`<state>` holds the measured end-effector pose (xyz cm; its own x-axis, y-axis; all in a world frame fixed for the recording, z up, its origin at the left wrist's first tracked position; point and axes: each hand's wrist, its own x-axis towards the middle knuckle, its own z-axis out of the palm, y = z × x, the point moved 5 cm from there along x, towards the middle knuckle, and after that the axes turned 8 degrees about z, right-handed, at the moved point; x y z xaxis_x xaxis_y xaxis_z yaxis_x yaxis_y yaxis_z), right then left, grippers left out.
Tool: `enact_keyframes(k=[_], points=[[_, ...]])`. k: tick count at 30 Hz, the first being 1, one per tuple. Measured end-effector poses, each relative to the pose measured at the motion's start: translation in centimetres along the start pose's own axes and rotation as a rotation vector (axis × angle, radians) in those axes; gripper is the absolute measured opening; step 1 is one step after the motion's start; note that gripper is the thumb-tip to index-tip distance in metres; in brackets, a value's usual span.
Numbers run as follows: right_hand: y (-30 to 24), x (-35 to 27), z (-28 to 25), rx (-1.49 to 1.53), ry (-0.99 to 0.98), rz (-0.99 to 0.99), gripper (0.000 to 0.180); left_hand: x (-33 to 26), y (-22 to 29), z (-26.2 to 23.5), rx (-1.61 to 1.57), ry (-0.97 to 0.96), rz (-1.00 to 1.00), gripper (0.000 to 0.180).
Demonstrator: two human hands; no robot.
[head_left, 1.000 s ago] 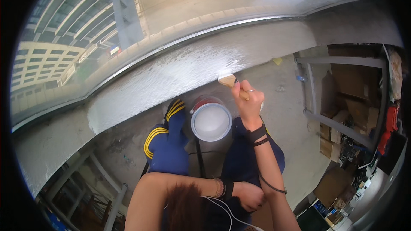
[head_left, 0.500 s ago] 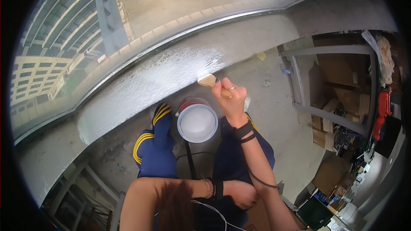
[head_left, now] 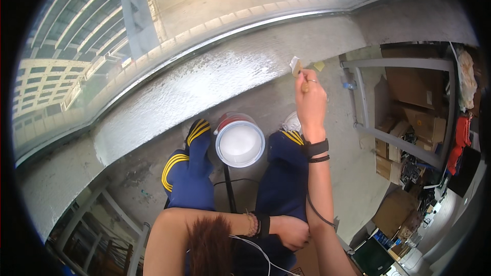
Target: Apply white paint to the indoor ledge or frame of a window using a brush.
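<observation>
While the right hand (head_left: 311, 103) gripped a paintbrush (head_left: 298, 71) against the low wall (head_left: 204, 84), painting seemed underway, the left hand (head_left: 292, 232) curled closed on the thigh; reloading from the paint bucket (head_left: 239, 142) looked next.

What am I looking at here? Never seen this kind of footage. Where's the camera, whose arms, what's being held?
There is no machine: a person works with bare hands. The one picture comes from a wide fisheye camera worn on the person's head and looking down, so straight edges bow near the rim and the forearms enter from the bottom.

The right hand reaches forward and grips a small paintbrush at the low concrete wall, part of which looks coated white. The left hand rests closed against the right forearm and holds nothing that I can see.

Between the person's legs in blue trousers an open bucket of white paint stands on the floor. At the right are cardboard boxes behind a grey metal frame.
</observation>
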<state>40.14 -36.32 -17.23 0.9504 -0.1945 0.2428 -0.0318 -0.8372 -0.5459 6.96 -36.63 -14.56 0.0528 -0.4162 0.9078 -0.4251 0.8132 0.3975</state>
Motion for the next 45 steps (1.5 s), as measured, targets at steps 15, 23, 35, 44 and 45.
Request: enact_keyframes(k=[15, 23, 35, 44, 45], points=[[-9.2, -5.4, 4.7, 0.540, -0.624, -0.136, 0.015, 3.0, 0.7, 2.9, 0.606, -0.722, -0.237, 0.034], [1.4, 1.9, 1.2, 0.169, -0.255, 0.154, 0.021, 1.6, -0.7, 8.7, 0.564, -0.898, -0.318, 0.046], [-11.9, -8.2, 6.2, 0.330, -0.415, -0.483, 0.013, 1.1, 0.3, 3.1, 0.308, -0.661, -0.338, 0.028], [-16.0, -11.3, 9.8, 0.963, -0.790, 0.065, 0.015, 0.0, 0.7, 1.7, 0.419, -0.408, -0.294, 0.034], [-16.2, -11.6, 10.1, 0.969, -0.792, 0.067, 0.015, -0.1, 0.6, 1.2, 0.390, -0.366, -0.309, 0.033]])
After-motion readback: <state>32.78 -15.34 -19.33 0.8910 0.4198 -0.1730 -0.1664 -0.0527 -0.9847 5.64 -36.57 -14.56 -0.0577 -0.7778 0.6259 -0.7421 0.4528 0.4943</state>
